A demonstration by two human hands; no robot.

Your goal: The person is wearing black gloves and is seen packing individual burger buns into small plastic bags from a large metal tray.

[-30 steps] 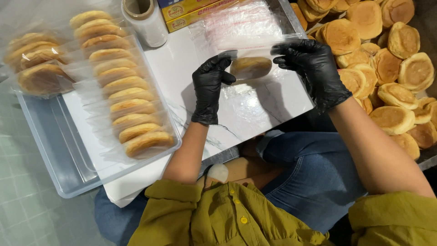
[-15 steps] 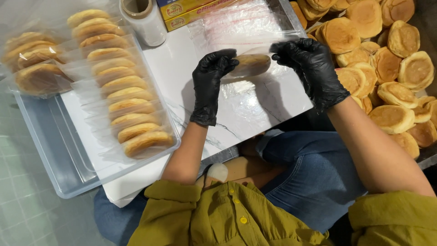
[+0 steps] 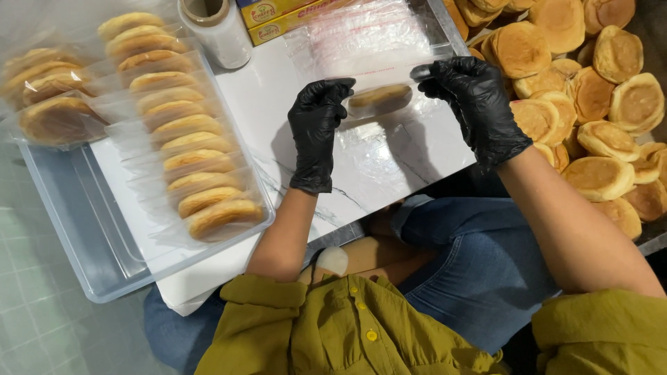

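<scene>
Both of my hands wear black gloves and hold one clear plastic bag [image 3: 389,78] by its top corners above the white board [image 3: 278,132]. My left hand [image 3: 316,128] pinches the bag's left edge, my right hand [image 3: 476,104] its right edge. Inside the bag sits one round golden bun [image 3: 380,99], seen nearly edge-on. Below the bag a stack of empty clear bags [image 3: 389,149] lies flat on the board.
A row of bagged buns [image 3: 174,139] leans in a clear tray [image 3: 83,257] on the left, with more bagged buns [image 3: 45,104] beyond. Several loose buns [image 3: 597,118] are piled at the right. A tape roll [image 3: 215,28] and yellow boxes [image 3: 292,17] stand at the far edge.
The bag with the bun has been lifted slightly off the board and tilted upright, so the bun now shows more edge-on. Both hands stay at its corners.
</scene>
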